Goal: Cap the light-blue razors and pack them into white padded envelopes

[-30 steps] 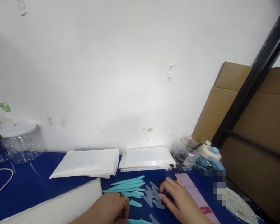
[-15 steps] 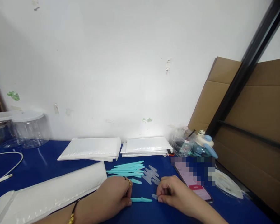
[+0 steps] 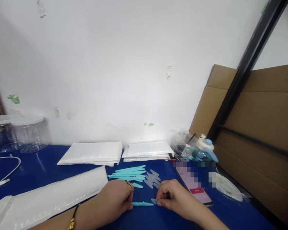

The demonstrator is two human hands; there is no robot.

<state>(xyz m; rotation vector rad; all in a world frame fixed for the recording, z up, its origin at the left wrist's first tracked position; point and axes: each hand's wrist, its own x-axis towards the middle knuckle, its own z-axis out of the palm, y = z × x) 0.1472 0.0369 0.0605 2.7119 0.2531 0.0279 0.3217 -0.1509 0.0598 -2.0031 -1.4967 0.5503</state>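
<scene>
My left hand rests on the blue table, fingers curled and pinching the left end of a teal plastic stick. Facing it, my right hand pinches a small clear plastic cap at the stick's right end. Just beyond lie a pile of several teal sticks and a cluster of clear caps.
A long white padded bag lies at my left. Two stacks of white bags sit by the wall. Clear jars and a white cable are far left. A phone, a toy-topped container and cardboard are right.
The view dropped and showed more of the table. My right hand left the clear caps, came toward me and closed on one cap. My left hand holds a teal stick beside it.
</scene>
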